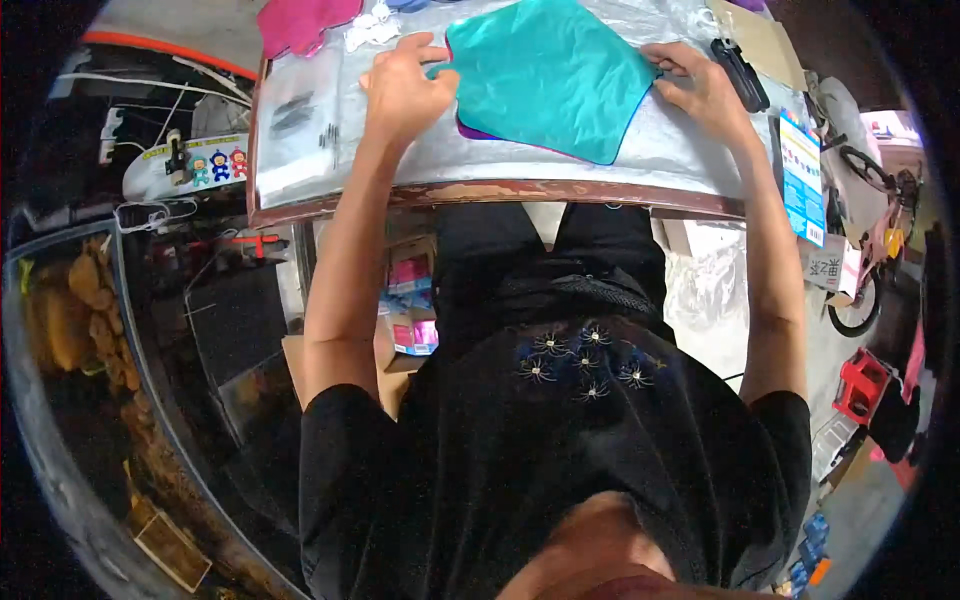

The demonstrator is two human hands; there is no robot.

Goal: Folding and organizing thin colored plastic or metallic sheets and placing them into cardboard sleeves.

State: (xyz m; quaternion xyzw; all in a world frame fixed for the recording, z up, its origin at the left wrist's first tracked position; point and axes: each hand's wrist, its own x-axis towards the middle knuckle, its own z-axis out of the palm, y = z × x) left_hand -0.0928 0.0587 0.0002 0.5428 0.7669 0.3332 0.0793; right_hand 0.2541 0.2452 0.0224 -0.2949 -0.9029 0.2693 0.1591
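Your left hand (pixel 408 92) is at the left edge of a shiny teal sheet (pixel 545 75), your right hand (pixel 708 95) at its right corner. A purple edge (pixel 478 131) shows beneath the sheet on the table (pixel 600 193). A pink piece (pixel 305 24) lies at your far left; beside your right hand lies a black object (pixel 740 75), and nearer you, a blue packet (pixel 800 185).

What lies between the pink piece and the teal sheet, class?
In the head view, a white shape and a blue piece lie between the pink piece and the teal sheet; the left hand shows lower down.
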